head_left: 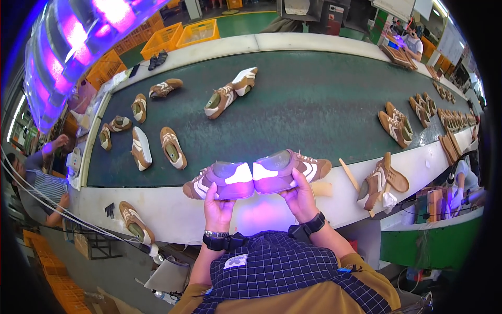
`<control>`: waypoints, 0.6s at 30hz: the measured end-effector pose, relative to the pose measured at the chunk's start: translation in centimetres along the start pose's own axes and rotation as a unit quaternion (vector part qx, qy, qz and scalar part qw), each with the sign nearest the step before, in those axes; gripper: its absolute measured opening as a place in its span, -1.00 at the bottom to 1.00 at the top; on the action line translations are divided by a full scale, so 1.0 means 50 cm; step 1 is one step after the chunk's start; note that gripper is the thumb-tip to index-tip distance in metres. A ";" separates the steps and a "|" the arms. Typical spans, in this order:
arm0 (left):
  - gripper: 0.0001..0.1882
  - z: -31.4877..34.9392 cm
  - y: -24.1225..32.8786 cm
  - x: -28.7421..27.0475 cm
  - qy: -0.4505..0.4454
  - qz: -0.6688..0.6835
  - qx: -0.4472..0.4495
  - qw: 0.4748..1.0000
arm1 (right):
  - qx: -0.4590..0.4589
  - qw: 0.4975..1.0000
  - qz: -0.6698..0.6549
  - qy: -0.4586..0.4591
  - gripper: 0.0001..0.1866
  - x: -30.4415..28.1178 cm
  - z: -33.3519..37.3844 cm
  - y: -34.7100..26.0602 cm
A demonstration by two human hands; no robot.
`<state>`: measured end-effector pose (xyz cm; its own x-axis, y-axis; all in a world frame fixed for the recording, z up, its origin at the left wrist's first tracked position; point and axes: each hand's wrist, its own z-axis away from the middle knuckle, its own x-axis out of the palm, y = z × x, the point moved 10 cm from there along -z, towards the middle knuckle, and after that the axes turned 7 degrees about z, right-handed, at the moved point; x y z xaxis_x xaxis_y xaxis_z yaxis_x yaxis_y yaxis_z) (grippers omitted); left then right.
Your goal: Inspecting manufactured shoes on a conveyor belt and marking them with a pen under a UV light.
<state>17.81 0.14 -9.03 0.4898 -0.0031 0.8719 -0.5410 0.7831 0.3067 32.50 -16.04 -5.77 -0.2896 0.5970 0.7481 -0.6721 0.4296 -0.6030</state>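
Two brown sneakers with white stripes are raised in front of me, heel to heel, over the near edge of the conveyor. My left hand (218, 209) grips the left sneaker (219, 180), whose toe points left. Its mate, the right sneaker (287, 170), is in my right hand (301, 199), toe to the right. Purple light falls on both heels and on the white ledge below. Each thumb lies along a shoe's side; the other fingers are mostly hidden underneath.
A green conveyor belt (303, 104) carries scattered sneakers, with rows of them at far right. On the near white ledge (172, 209) lie a sneaker (137, 222) at left and another (374, 183) at right. A glowing lamp (78, 42) hangs upper left. Other people work at both sides.
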 end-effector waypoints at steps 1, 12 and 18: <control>-0.52 0.001 -0.001 -0.001 0.006 0.000 -0.002 1.000 | 0.002 1.000 0.001 0.006 -0.48 -0.002 0.000 0.001; -0.40 0.017 -0.053 0.040 -0.102 0.098 -0.127 0.982 | 0.132 0.991 0.016 -0.036 -0.42 -0.067 -0.005 0.039; -0.29 0.045 -0.100 -0.016 -0.039 0.085 -0.204 0.975 | 0.210 0.771 0.601 0.024 -0.63 -0.199 0.027 -0.002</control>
<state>18.60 -5.16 -10.40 0.3539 0.1133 0.9284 -0.2860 0.9582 -0.0079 34.53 -22.96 -12.78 -0.8561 0.4219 -0.2986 -0.1023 -0.7045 -0.7022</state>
